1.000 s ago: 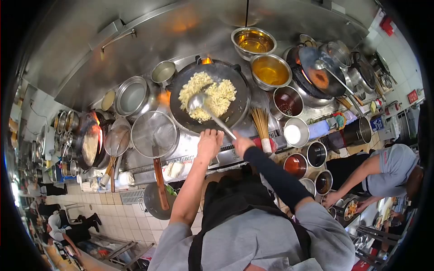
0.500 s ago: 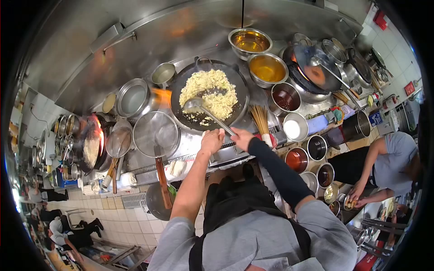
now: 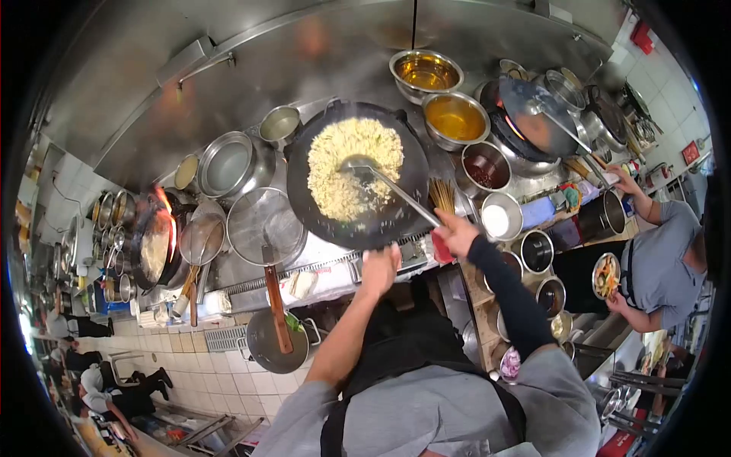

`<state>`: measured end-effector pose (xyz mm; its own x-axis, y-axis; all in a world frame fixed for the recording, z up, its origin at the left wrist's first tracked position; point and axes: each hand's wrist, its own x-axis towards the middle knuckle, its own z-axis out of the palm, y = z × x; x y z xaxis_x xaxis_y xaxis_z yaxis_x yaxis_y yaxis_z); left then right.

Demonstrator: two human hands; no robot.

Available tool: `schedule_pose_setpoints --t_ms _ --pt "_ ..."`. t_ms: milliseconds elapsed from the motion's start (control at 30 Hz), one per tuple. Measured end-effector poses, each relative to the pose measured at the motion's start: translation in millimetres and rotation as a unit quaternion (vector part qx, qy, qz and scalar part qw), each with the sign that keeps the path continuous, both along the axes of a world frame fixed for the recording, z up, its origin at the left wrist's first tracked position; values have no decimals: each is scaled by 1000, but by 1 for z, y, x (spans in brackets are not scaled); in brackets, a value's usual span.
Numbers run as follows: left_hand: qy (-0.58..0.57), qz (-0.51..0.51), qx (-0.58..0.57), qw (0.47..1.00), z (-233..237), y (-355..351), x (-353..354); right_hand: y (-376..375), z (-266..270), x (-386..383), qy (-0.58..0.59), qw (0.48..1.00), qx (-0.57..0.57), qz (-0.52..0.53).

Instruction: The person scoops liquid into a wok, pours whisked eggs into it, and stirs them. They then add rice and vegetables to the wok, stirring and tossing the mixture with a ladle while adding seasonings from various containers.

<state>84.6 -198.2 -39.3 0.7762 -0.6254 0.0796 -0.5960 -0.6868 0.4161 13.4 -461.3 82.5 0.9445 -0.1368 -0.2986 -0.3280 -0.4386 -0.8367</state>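
My right hand [image 3: 457,234] is wrapped around the long metal handle of a wok ladle [image 3: 403,196]. The ladle's bowl rests in pale yellow fried rice [image 3: 335,171], flecked with a little green. This rice fills much of a large black wok [image 3: 304,217] in front of me. At the wok's near edge, my left hand [image 3: 381,268] is closed on its rim or handle; the exact grip is partly hidden and slightly blurred.
Bowls of yellow oil [image 3: 454,118] and a pot of dark red sauce [image 3: 486,165] stand to the right. A bamboo brush [image 3: 442,196] is near my right hand. Left lies a wire strainer [image 3: 266,227]; a flame [image 3: 166,202] rises beyond. A co-worker [image 3: 662,263] holds a food bowl [image 3: 606,276].
The wok has come toward me with my left hand, and the rice has shifted. My right hand and the ladle moved right. The co-worker has turned, lifting the bowl and reaching toward another wok.
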Motion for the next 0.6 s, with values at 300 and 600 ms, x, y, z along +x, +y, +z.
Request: schedule_pose_setpoints --t_ms 300,600 --pt "37 7 -110 993 95 9 32 -27 116 -86 -63 982 -111 137" --pt "55 -34 -7 998 54 -5 82 43 -62 96 -6 956 -294 17"
